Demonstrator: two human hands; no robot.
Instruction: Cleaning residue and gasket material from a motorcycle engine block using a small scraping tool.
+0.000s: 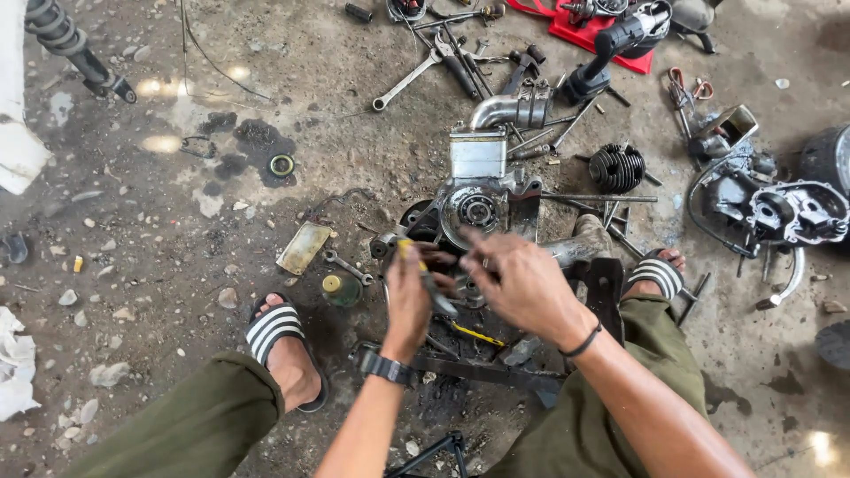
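A small engine block [482, 199] with a round bearing opening and a grey intake elbow [509, 108] sits on the dirty concrete floor in front of me. My left hand [409, 296] grips a slim tool with a yellow tip [416, 261], held just in front of the engine. My right hand [522, 281] hovers beside it, blurred, with its fingers reaching toward the tool and the engine's lower edge. I cannot tell whether the right hand holds anything. Both my sandalled feet [282, 341] flank the work.
Wrenches [412, 78] and pliers lie scattered behind the engine. A finned cylinder [617, 168] and a second engine case [779, 208] rest at the right. A red tray [589, 31] is at the top, a shock absorber [66, 44] at top left, a green can [338, 288] near my left foot.
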